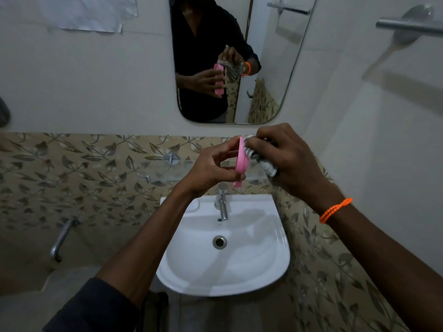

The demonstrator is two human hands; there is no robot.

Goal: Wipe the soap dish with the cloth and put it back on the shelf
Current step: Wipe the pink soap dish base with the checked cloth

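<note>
My left hand (211,166) holds a pink soap dish (241,161) on edge, nearly upright, above the basin. My right hand (287,159) is closed around a bunched grey-and-white patterned cloth (267,164), which is pressed against the right face of the dish. Just behind both hands a clear glass shelf (167,171) runs along the leaf-patterned tiles. The side of the dish under the cloth is hidden.
A white wash basin (275,259) with a chrome tap (222,202) lies below my hands. The mirror (268,68) above reflects the person. A towel bar (407,26) sticks out at upper right, and a wall tap (61,238) at lower left.
</note>
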